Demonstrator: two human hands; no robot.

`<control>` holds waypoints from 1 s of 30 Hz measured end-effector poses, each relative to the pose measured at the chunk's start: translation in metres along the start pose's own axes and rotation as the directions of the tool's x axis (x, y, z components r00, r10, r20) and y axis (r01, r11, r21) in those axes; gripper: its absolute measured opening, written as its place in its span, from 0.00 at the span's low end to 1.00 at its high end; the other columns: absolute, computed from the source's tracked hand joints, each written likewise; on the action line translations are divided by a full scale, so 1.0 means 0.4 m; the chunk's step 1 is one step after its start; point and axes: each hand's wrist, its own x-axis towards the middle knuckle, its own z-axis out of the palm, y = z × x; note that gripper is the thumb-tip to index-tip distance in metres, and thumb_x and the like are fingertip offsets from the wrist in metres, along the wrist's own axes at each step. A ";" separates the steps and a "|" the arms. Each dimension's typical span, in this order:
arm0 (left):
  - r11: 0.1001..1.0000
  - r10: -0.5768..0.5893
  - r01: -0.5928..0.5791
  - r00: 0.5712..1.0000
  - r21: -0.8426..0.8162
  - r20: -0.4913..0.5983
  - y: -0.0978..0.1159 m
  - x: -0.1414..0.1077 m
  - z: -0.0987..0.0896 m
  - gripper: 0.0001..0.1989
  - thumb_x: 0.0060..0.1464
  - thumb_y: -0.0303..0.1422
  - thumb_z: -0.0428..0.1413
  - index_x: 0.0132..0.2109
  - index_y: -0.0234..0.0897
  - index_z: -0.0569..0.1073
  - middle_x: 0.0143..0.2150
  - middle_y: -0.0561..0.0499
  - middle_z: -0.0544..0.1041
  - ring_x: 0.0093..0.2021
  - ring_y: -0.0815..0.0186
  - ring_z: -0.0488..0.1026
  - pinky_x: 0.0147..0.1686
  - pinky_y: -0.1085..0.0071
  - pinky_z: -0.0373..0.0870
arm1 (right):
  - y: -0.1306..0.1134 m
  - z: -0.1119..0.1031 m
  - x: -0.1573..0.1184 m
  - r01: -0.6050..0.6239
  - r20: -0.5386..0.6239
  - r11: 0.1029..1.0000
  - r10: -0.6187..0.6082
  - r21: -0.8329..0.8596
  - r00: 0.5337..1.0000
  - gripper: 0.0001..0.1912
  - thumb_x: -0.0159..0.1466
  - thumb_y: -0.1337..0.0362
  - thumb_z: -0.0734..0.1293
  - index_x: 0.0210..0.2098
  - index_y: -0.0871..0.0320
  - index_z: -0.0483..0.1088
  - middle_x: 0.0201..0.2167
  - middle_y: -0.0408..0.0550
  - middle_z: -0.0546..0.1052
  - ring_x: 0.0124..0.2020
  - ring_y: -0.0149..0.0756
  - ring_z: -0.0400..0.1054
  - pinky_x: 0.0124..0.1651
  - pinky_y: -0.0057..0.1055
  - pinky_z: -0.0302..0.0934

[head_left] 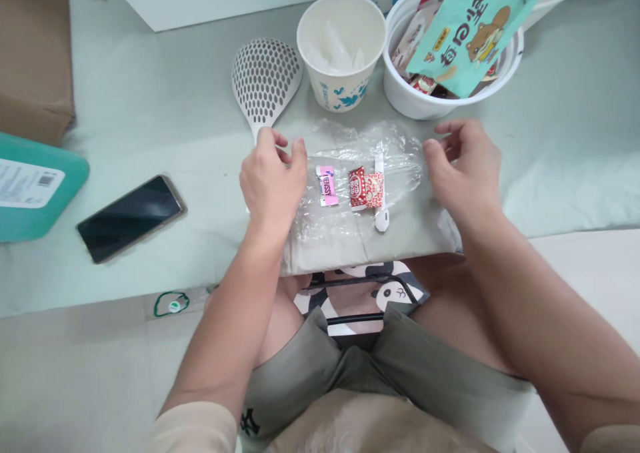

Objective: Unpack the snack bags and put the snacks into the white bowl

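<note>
A clear plastic wrapper [403,166] lies spread on the cloth between my two hands. On it are a small pink packet [327,186] and two red-and-white packets, one darker red [357,188] and one paler [373,189]. Beside the paler one is a slim white plastic spoon [382,221]. My left hand [273,179] is at the wrapper's left side, over the handle of a grey slotted skimmer [266,76]; its thumb and fingers are bent but apart. At the right edge, my right hand [467,166] has curled fingers with the thumb apart and nothing visible in them.
Behind the wrapper stand a paper cup [343,83] with clear plastic inside and a white tub [440,109] of packets topped by a teal snack bag [470,46]. To the left lie a phone [133,218], a green container [75,173] and a cardboard box [35,59].
</note>
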 end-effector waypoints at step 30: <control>0.839 0.536 -0.536 0.781 -0.096 0.320 0.006 -0.109 -0.012 0.05 0.59 0.29 0.57 0.43 0.40 0.74 0.45 0.45 0.77 0.49 0.57 0.76 0.52 0.58 0.75 | -0.129 0.049 -0.122 0.310 0.292 0.909 -0.228 -0.277 0.929 0.23 0.64 0.50 0.69 0.54 0.55 0.72 0.49 0.58 0.77 0.40 0.49 0.71 0.35 0.40 0.62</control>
